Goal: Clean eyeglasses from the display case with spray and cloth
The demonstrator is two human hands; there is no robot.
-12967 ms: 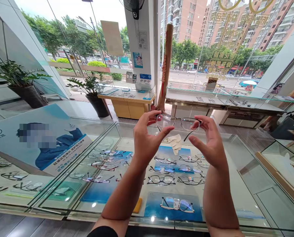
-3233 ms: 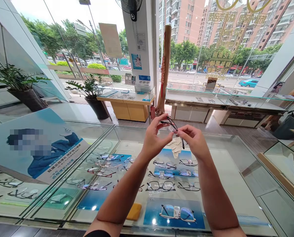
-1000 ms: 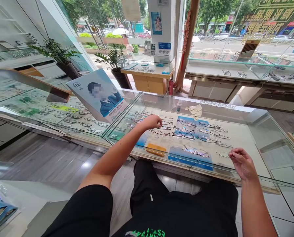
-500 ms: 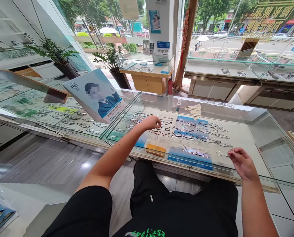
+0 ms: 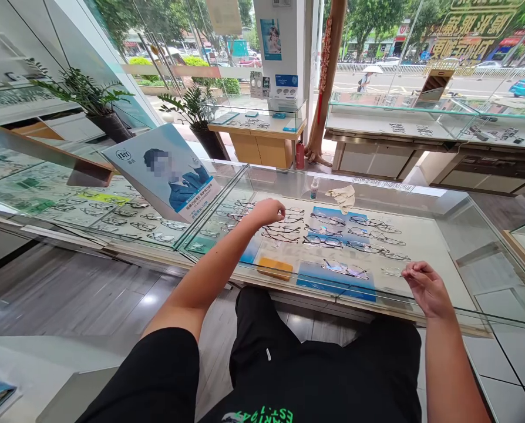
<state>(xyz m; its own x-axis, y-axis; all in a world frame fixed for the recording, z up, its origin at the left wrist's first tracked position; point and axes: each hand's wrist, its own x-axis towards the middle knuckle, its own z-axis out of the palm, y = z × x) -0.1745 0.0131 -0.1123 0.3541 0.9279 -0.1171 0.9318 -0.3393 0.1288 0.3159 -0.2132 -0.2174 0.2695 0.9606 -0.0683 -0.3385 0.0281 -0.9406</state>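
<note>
My left hand [image 5: 269, 212] is over the left part of the glass display case [image 5: 421, 205], fingers curled together. It covers part of the rows of eyeglasses [image 5: 280, 238]; whatever it may hold is hidden. At the right, my right hand [image 5: 427, 288] has thumb and fingertips pinched together. Beside those fingertips shows a faint, clear-looking pair of glasses [image 5: 391, 272]; I cannot tell whether they are gripped or lie under the glass. More glasses [image 5: 345, 269] rest on a blue card [image 5: 309, 283] between my hands.
An orange-yellow case [image 5: 275, 268] lies near the front edge. A small spray bottle [image 5: 314, 188] and a pale cloth [image 5: 342, 198] are toward the back. A tilted advertising board [image 5: 192, 202] stands to the left, with potted plants [image 5: 111, 125] beyond.
The view has shifted a little, so the case sits slightly further left. My left hand is slightly higher, while the right keeps its pinch. Outside, a person with an umbrella has moved right.
</note>
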